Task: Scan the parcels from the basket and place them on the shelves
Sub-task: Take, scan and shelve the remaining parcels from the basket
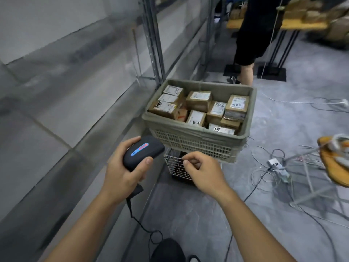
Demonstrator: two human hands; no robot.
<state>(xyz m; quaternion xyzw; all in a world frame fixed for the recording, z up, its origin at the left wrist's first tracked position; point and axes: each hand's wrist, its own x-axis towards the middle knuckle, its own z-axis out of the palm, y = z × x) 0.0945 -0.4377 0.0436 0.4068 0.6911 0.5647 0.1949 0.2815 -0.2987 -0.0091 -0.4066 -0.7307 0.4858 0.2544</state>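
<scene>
Beside grey shelves [56, 95], left hand [122, 173] gripping scanner [143, 151], right hand [204, 171] loosely curled, empty, parcel basket [188, 137] on cable-strewn concrete floor [188, 214]

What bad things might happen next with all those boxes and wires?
1. The scanner in the left hand has a cable trailing down near the feet; it might snag or trip someone.
2. More cables and a power strip lie on the floor right of the basket, another likely trip spot.
3. The parcels are piled loosely, so pulling one out with the empty right hand may tip its neighbours.
</scene>
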